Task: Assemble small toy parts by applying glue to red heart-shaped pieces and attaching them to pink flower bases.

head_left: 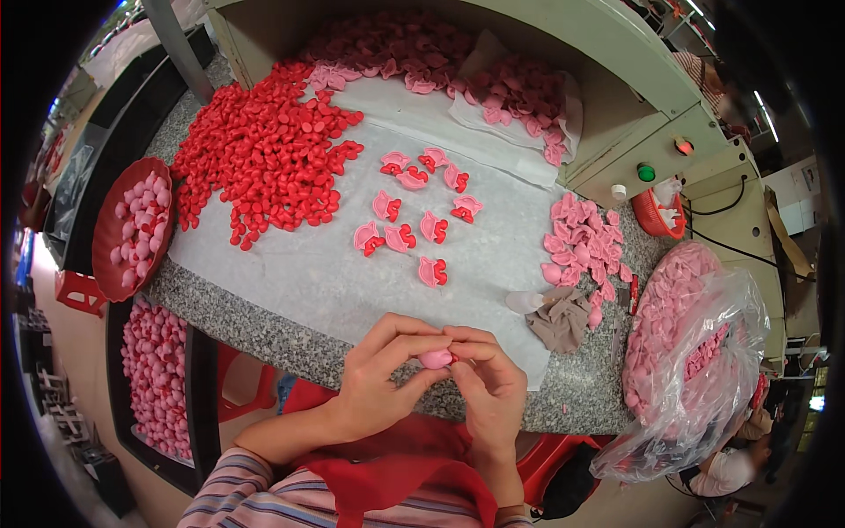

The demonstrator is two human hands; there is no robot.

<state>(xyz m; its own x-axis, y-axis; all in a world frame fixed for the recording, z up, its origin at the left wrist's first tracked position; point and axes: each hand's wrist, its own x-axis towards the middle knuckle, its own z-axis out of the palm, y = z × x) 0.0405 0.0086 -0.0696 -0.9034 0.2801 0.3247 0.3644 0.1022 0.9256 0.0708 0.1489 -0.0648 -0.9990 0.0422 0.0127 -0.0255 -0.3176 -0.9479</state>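
Note:
Close to the table's front edge, my left hand [380, 377] and my right hand [487, 380] meet around a small pink plastic piece [434, 359]. Fingertips of the left hand pinch its pink body. The right thumb and fingers close on its other end, where a bit of a red part [454, 358] shows; the fingers hide how the two join. Beyond the hands, several pink shells with red parts in them [432, 271] lie spread over a white sheet [290, 273]. A big heap of loose red parts [273, 150] covers the sheet's far left.
Loose pink shells [581, 242] lie at the right, near a grey cloth [562, 319] and a small white bottle [525, 302]. A clear bag of pink pieces [678, 334] overhangs the right edge. At left stand a red bowl [107, 238] and a black bin [204, 396] of pink pieces.

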